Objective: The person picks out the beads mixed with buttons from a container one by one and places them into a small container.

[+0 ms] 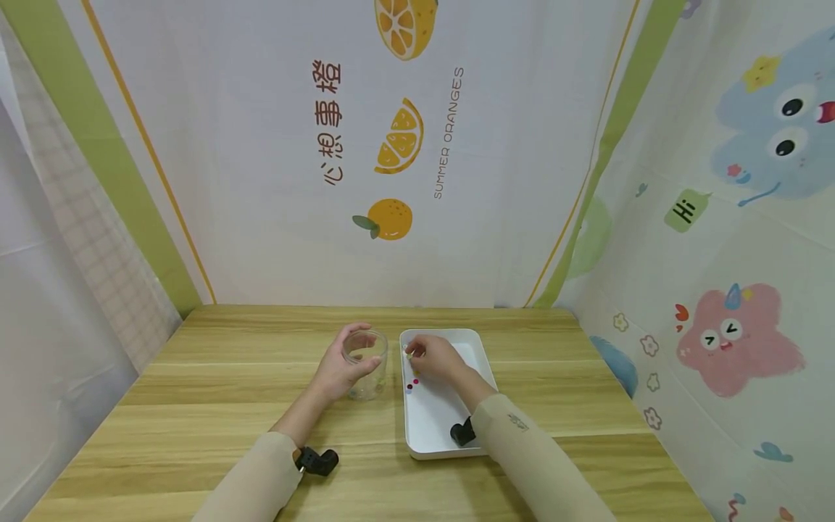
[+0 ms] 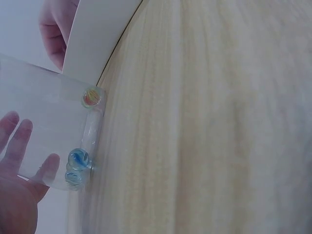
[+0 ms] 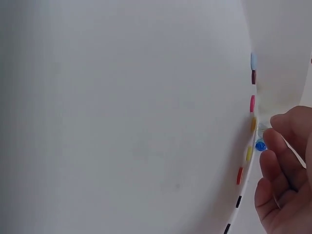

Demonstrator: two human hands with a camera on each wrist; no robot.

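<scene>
My left hand (image 1: 346, 365) holds a clear cup (image 1: 369, 388), fingers and thumb round its sides. At the cup's bottom lie a red-yellow marble (image 2: 91, 97) and bluish marbles (image 2: 78, 158). My right hand (image 1: 438, 358) reaches over the left side of a white tray (image 1: 438, 425), thumb and index tips close together. Small coloured pieces, among them a pink piece (image 3: 252, 103), a yellow piece (image 3: 249, 153) and a red piece (image 3: 239, 175), line that side. Past the right fingertips shows a blue marble (image 3: 261, 145). I cannot tell whether those fingertips pinch anything.
The cup and tray stand side by side on a wood-grain table (image 1: 215, 406). Printed curtains hang behind the table (image 1: 274, 239) and at its right side. A black wrist camera (image 1: 317, 461) sits on the left wrist, another (image 1: 462, 433) on the right.
</scene>
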